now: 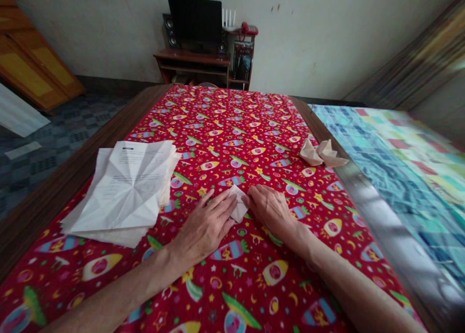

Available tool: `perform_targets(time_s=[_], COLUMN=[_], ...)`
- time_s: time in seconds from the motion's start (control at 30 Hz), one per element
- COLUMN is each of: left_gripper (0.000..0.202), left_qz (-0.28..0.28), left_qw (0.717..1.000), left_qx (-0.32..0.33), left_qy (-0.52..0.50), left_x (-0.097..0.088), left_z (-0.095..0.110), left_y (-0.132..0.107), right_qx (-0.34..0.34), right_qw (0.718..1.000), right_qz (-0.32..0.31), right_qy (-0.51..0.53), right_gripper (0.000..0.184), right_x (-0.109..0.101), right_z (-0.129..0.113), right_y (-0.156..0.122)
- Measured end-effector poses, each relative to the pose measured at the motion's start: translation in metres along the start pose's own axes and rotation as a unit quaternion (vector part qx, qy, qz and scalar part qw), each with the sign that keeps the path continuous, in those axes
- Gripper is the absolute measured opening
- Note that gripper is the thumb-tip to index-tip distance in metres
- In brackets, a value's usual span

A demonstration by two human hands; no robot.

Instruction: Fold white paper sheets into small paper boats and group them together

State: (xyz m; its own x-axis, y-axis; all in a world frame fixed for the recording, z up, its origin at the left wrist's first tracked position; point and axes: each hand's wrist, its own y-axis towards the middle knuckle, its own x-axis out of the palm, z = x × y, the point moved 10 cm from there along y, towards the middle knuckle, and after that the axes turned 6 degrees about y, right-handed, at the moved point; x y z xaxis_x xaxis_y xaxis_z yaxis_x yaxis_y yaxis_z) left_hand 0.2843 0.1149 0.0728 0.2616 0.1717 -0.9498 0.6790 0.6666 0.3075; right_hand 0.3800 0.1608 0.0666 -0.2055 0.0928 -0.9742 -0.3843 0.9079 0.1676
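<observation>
**A:** Red cloth [232, 129] with rockets and planets covers the table [90, 149] in front of you, and your two hands meet near its middle on a small folded paper [239, 203].

**B:** Your left hand [205, 226] lies flat and spread, fingers straight, with their tips over the paper's left half. It grips nothing. As I read it, you are pinning the piece to the cloth with the flat of your hand so the fold stays put.

**A:** Your right hand [271, 209] is more bent, knuckles raised and fingertips down at the paper's right edge. I cannot tell whether you pinch that edge or only press on it, because your fingers hide the contact.

**B:** So the paper sits between your hands, touching both, with one white corner poking up between them.

**A:** To your left, close to that forearm, is a stack of sheets [123, 192]. The top one is creased in a star of lines and lies within easy reach, which is probably why you have it there.

**B:** Two folded paper shapes [321, 154] lie to the right by the table's edge, well apart from your hands and likely out of their way.

**A:** Beyond that edge is a patchwork quilt [392, 168], and against the far wall a desk with a dark monitor [194, 21].
</observation>
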Motion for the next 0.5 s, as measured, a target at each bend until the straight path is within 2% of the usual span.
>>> perform_targets(time_s=[0.33, 0.5], left_gripper=[0.042, 0.041], left_qz=[-0.044, -0.039], left_qw=[0.998, 0.999], left_qx=[-0.028, -0.026], left_qy=[-0.026, -0.017], left_x=[0.0091, 0.0066], left_z=[-0.0060, -0.0040], left_y=[-0.0022, -0.0019], right_qx=[-0.015, -0.021], right_qw=[0.999, 0.998], right_qz=[0.043, 0.051], right_qy=[0.003, 0.011], right_gripper=[0.029, 0.030], right_x=[-0.0055, -0.0078], right_z=[-0.0028, -0.0050], right_y=[-0.0028, -0.0037])
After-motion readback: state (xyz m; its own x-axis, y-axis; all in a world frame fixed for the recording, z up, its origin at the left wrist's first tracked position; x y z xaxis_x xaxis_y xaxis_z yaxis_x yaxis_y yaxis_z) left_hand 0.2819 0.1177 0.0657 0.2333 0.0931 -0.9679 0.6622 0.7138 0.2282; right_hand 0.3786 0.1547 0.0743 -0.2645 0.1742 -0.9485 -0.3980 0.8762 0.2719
